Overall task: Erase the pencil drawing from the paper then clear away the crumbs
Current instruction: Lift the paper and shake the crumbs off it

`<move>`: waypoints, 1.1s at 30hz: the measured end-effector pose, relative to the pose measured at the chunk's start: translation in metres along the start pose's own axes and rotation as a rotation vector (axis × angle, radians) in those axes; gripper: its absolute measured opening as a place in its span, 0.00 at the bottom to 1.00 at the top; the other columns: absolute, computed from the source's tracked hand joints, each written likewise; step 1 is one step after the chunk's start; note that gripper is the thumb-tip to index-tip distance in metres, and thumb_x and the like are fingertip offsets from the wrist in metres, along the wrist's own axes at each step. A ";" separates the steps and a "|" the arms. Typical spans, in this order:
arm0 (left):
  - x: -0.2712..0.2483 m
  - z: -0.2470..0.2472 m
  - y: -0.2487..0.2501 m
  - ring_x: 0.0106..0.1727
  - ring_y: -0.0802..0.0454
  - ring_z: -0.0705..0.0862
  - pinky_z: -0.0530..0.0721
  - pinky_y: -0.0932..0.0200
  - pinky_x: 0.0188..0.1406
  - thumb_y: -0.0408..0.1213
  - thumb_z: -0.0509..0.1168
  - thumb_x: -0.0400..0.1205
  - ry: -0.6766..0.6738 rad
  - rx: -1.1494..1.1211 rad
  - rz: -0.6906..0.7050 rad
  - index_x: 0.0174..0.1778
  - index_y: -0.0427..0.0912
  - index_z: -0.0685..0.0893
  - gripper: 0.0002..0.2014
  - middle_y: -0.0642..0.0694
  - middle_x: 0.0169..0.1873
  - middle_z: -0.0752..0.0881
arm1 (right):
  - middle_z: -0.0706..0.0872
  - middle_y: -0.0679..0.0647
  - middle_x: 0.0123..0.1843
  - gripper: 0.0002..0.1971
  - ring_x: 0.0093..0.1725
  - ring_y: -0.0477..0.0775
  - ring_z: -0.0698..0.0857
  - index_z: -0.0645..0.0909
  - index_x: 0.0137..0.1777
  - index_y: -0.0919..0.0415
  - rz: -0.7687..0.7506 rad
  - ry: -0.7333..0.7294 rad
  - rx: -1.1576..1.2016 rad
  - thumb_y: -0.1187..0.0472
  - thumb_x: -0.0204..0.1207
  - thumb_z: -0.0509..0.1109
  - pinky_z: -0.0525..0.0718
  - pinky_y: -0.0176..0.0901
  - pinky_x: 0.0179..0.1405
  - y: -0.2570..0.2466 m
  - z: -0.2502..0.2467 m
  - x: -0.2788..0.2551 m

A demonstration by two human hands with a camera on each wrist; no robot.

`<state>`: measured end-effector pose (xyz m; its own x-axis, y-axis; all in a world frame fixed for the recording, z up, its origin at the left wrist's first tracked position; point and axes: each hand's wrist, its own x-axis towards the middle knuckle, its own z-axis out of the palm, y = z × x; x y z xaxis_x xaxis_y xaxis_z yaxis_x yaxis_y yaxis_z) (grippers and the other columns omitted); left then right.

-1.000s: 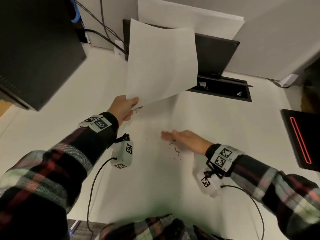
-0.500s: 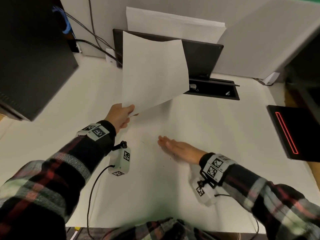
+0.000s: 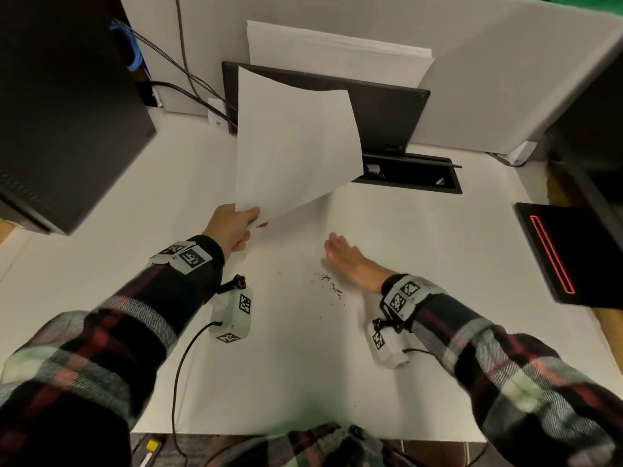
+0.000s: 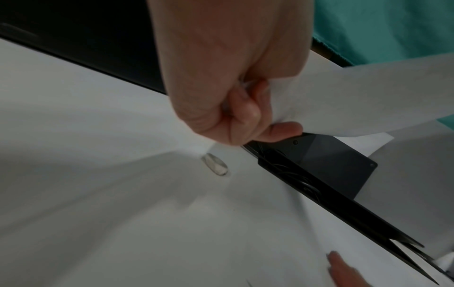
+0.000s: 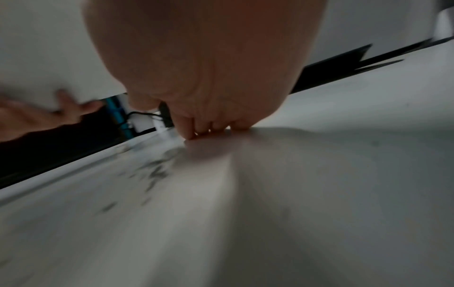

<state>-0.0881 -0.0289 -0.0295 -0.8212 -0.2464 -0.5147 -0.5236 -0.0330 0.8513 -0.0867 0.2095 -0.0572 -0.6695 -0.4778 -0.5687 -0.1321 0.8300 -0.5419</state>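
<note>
- The left hand has its grip pinched tight on the bottom corner of the paper, holding the sheet up off the bench — nearly upright, long axis running up and away from the person, the free top edge pointing at the back wall.
- The right hand lies flat with straight fingers on the bench, gripping nothing, just beside the crumbs.
- Likely risk: a fast sweep scatters the crumbs wider or smears graphite on the white surface.
- A one-corner pinch looks shaky too — the sheet could flop down onto the crumbs or crease.
</note>
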 end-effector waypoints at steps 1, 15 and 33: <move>0.000 0.000 0.000 0.13 0.60 0.64 0.59 0.70 0.12 0.36 0.62 0.82 0.001 0.007 0.000 0.47 0.39 0.74 0.05 0.39 0.44 0.77 | 0.36 0.48 0.83 0.29 0.82 0.49 0.36 0.39 0.83 0.59 -0.038 -0.041 0.018 0.47 0.86 0.37 0.35 0.42 0.77 -0.005 0.010 -0.007; -0.014 -0.008 0.003 0.14 0.60 0.62 0.58 0.70 0.11 0.36 0.61 0.83 0.012 -0.005 0.013 0.42 0.42 0.74 0.05 0.46 0.38 0.85 | 0.33 0.51 0.83 0.31 0.82 0.51 0.35 0.34 0.81 0.58 0.169 0.161 0.197 0.43 0.84 0.35 0.36 0.46 0.78 0.023 -0.003 -0.038; -0.010 -0.017 0.003 0.16 0.59 0.62 0.57 0.70 0.10 0.36 0.60 0.84 -0.007 -0.050 -0.006 0.42 0.41 0.74 0.06 0.55 0.19 0.83 | 0.57 0.44 0.82 0.30 0.80 0.46 0.58 0.54 0.82 0.51 -0.016 0.074 0.302 0.41 0.83 0.39 0.51 0.40 0.77 -0.009 0.020 -0.026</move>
<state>-0.0777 -0.0432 -0.0200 -0.8197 -0.2390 -0.5205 -0.5170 -0.0825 0.8520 -0.0534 0.2086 -0.0505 -0.7217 -0.4590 -0.5182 0.0724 0.6944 -0.7159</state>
